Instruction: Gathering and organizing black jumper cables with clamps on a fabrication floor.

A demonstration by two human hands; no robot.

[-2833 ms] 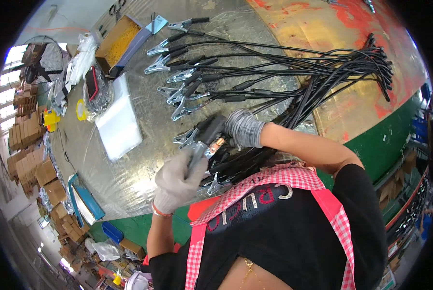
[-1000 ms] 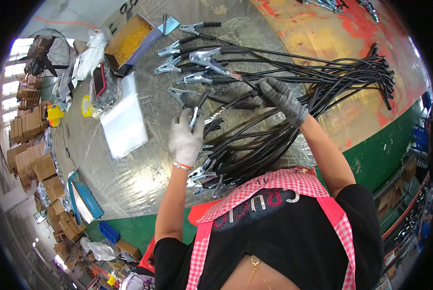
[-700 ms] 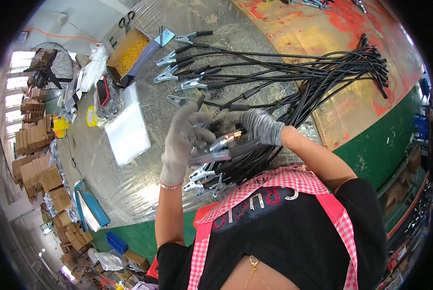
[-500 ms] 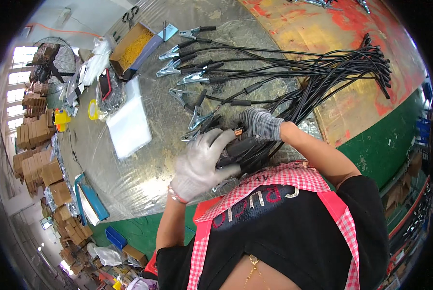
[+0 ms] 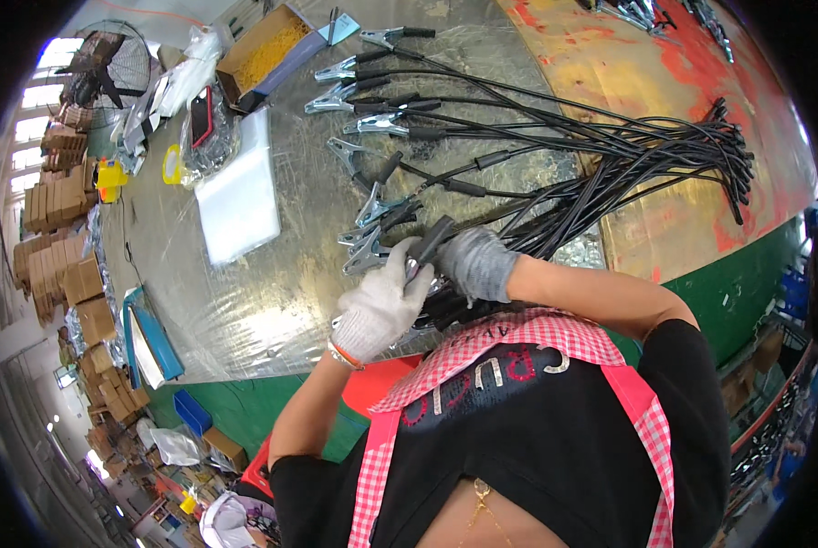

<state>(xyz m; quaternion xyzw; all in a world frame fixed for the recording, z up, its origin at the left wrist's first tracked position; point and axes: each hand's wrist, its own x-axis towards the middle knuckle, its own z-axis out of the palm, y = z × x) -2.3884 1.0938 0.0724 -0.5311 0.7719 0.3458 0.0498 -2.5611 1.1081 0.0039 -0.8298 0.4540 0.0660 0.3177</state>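
Note:
My left hand (image 5: pixel 379 309), in a white knit glove, is closed on a spring clamp with dark handle grips (image 5: pixel 433 239). Its thumb and fingers pinch the metal part, and one grip points up and right. Against it, my right hand (image 5: pixel 478 265) in a grey glove curls inward; its fingertips and whatever they hold are hidden. More black grips and cables (image 5: pixel 445 306) lie under both hands at the table's near edge. Beyond them several silver clamps (image 5: pixel 372 205) fan out on black cables. The cables run right into a thick bundle (image 5: pixel 646 164).
The table (image 5: pixel 272 310) has a clear plastic covering, with a paint-stained board (image 5: pixel 628 82) on the right. Clear plastic bags (image 5: pixel 238 196), yellow tape (image 5: pixel 172 164), a phone (image 5: pixel 201 117) and a box of yellow pieces (image 5: pixel 267 59) lie left. More clamps (image 5: pixel 642 14) sit far right.
The hands have drawn close together. My left fingers, spread and blurred before, now pinch a clamp whose grip sticks up. The copper-coloured bit between the hands no longer shows.

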